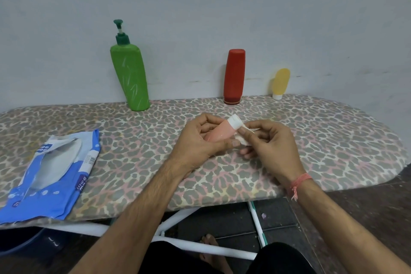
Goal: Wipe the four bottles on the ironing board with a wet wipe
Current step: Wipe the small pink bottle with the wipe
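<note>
Now, L hand [198, 140] fingers curled round pink tube [220, 132], R hand [270, 142] pinching wet wipe [242, 139] vs cap; 3 bottles by wall

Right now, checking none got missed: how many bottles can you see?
4: green pump bottle, red bottle and yellow bottle along the wall; pink bottle in the left hand.

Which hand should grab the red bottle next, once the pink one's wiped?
Probably the left hand: it only needs to set down the pink bottle, while the right hand pinches the wet wipe. The red bottle stands just behind both.
</note>
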